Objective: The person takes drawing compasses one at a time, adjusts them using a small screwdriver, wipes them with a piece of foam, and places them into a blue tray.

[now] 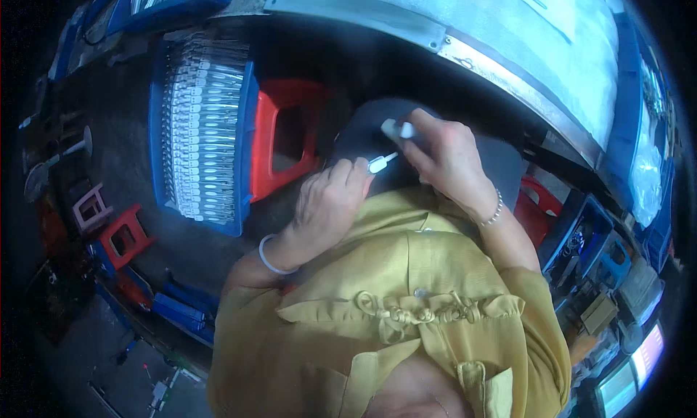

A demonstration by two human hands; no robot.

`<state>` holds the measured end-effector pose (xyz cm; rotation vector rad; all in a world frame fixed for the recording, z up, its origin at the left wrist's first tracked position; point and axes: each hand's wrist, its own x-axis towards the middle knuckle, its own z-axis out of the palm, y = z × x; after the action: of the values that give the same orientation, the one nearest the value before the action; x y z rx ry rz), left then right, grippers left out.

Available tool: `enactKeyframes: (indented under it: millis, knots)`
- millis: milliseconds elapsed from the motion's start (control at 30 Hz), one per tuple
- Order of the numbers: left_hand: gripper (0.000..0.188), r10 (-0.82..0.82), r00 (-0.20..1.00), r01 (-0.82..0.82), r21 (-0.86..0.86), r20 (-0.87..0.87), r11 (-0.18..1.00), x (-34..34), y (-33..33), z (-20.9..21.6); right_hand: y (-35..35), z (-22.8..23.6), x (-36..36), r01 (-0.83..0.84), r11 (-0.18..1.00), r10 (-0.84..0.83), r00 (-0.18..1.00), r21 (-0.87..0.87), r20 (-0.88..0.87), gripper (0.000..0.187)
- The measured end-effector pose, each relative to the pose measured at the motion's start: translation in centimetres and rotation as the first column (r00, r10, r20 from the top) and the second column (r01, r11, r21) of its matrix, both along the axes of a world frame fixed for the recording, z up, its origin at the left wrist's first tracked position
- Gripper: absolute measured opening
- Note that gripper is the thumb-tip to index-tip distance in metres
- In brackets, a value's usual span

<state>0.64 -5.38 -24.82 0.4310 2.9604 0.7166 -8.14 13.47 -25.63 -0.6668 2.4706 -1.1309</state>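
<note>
Over my lap, my left hand point(330, 200) is closed, pinching a small white oblong piece point(379, 164) with a thin pale stem that points toward the right. My right hand point(451, 157) is a little higher and to the right, its thumb and forefinger closed on a small grey-and-white piece point(399, 130). That piece is blurred, so its kind cannot be made out. The two pieces are close together but look apart. To the left, a blue crate point(250, 120) holds close rows of thin metal pieces with white oblong parts.
A red stool point(266, 146) stands beside the crate. Ahead is a metal-edged worktable point(392, 19), with a blue bin point(632, 120) holding clear plastic bags at its right. Smaller stools, including a red one point(123, 236), are on the floor at left. Another blue bin point(581, 229) sits at right.
</note>
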Motion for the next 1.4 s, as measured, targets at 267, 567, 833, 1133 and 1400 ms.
enactKeyframes:
  millis: [267, 567, 833, 1133, 1400]
  knots:
    - [0.026, -0.143, 0.978, 0.122, -0.141, -0.149, 0.982, -0.2, -0.7, 0.0, -0.4, 0.9, -0.8, 0.038, 0.987, 0.011, 0.956, -0.158, 0.294, 0.011]
    - [0.022, -0.035, 0.863, -0.317, 0.594, 0.504, 0.739, -0.6, -1.5, 1.3, 1.3, 3.5, 1.1, -0.125, 0.918, 0.126, 0.992, -0.378, -0.021, 0.018]
    - [0.031, -0.681, 0.108, -0.963, 0.246, 0.725, 0.109, -2.2, -1.8, 1.1, 1.8, 3.2, 2.6, -0.238, 0.963, 0.194, 0.937, -0.124, -0.290, 0.030]
    - [0.025, -0.252, 0.500, -0.638, 0.549, 0.828, 0.539, -0.5, -0.4, 1.8, 2.8, 1.3, 0.6, 0.048, 0.980, -0.054, 0.998, -0.195, -0.027, 0.025]
    - [0.027, -0.449, 0.376, -0.757, 0.548, 0.810, 0.355, -0.7, -1.3, 2.0, 3.1, 1.9, 0.2, 0.183, 0.944, -0.166, 0.982, -0.275, 0.085, 0.024]
